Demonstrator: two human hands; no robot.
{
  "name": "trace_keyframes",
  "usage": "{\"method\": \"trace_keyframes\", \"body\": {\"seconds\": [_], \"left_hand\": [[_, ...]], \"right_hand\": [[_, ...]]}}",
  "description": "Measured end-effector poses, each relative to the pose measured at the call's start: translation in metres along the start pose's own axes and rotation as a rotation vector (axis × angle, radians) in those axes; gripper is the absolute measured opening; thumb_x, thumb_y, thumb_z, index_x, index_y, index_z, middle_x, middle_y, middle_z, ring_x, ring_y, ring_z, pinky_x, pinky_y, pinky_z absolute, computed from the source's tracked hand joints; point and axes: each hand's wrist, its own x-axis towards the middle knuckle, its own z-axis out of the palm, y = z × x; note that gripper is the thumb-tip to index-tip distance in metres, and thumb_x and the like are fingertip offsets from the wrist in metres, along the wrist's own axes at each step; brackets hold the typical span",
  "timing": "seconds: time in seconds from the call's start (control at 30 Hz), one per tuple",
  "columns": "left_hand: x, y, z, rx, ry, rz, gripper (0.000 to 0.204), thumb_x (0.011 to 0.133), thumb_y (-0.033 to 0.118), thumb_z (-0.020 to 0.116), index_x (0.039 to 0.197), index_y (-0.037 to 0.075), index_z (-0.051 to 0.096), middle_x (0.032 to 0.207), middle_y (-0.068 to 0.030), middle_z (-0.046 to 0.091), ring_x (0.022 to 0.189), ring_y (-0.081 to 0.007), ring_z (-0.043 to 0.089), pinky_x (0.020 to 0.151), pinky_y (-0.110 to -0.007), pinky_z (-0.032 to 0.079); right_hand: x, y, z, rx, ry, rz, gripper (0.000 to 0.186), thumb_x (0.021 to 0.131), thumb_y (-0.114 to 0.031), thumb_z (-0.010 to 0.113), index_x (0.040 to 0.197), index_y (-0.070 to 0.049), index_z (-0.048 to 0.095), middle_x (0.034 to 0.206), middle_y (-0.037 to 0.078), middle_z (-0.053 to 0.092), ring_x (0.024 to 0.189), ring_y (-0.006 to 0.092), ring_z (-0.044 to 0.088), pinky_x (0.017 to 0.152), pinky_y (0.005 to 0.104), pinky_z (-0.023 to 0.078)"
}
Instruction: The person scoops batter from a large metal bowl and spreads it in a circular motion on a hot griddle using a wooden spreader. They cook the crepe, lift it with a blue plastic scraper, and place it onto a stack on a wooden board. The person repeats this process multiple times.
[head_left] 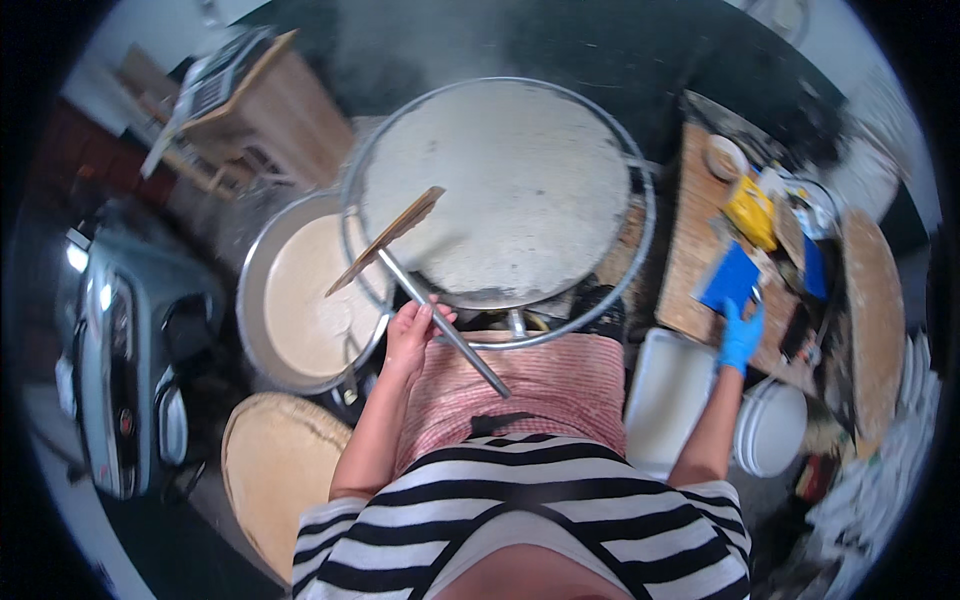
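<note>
My bare left hand (412, 335) is closed round the metal handle of a T-shaped batter spreader (400, 240). Its wooden blade hangs tilted over the gap between the batter pot and the griddle. On my right, my right hand (740, 338), in a blue glove, grips a flat blue scraper (730, 276) by its near edge, over a wooden board. Straight ahead lies a large round griddle (500, 190) with a pale, whitish surface, ringed by a metal hoop (648, 205). A wide metal pot (255, 300) of creamy batter (310, 300) stands to its left.
The wooden board (685, 240) also bears a yellow packet (750, 212) and a small bowl (725, 157). A white tray (665, 395) and white tubs (772, 430) stand at my right. Round tan sheets (275, 465) lie lower left, near a grey-green machine (125, 360). A wooden cabinet (285, 115) is behind.
</note>
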Motion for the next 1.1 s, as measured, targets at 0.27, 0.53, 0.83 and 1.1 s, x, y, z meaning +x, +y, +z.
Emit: {"method": "trace_keyframes", "body": {"seconds": [0.27, 0.53, 0.83, 1.1], "left_hand": [[-0.029, 0.017, -0.03, -0.034, 0.039, 0.08, 0.028, 0.091, 0.022, 0.05, 0.11, 0.001, 0.05, 0.09, -0.0095, 0.062, 0.082, -0.0202, 0.063, 0.076, -0.031, 0.05], [-0.05, 0.013, -0.04, -0.173, 0.022, 0.123, 0.03, 0.091, 0.025, 0.05, 0.111, 0.003, 0.051, 0.091, -0.0081, 0.061, 0.086, -0.0203, 0.062, 0.079, -0.032, 0.049], [-0.034, 0.021, -0.042, -0.684, 0.024, 0.114, 0.034, 0.094, 0.033, 0.036, 0.107, 0.004, 0.049, 0.067, 0.0001, 0.04, 0.051, -0.0088, 0.036, 0.044, -0.022, 0.032], [-0.046, 0.024, -0.058, -0.612, 0.108, 0.103, 0.042, 0.094, 0.045, 0.032, 0.096, 0.007, 0.05, 0.056, 0.0034, 0.034, 0.04, -0.0068, 0.03, 0.037, -0.022, 0.028]], "right_hand": [[0.051, 0.083, 0.013, -0.195, -0.137, 0.251, 0.078, 0.065, -0.042, 0.074, 0.124, -0.001, 0.044, 0.111, 0.015, 0.057, 0.099, 0.0279, 0.055, 0.087, 0.0347, 0.042], [0.009, -0.025, 0.02, 0.774, -0.438, 0.436, 0.045, 0.079, -0.02, 0.064, 0.117, -0.001, 0.05, 0.105, 0.005, 0.056, 0.092, 0.0181, 0.054, 0.08, 0.0309, 0.044], [-0.073, -0.235, 0.137, 0.076, -0.95, -0.8, 0.048, 0.071, 0.009, 0.05, 0.116, -0.005, 0.054, 0.102, 0.016, 0.059, 0.097, 0.0307, 0.056, 0.086, 0.0357, 0.043], [-0.179, -0.287, 0.235, -0.385, -1.076, -1.004, 0.041, 0.074, 0.002, 0.048, 0.114, -0.007, 0.05, 0.101, 0.017, 0.057, 0.091, 0.0334, 0.055, 0.078, 0.0405, 0.045]]}}
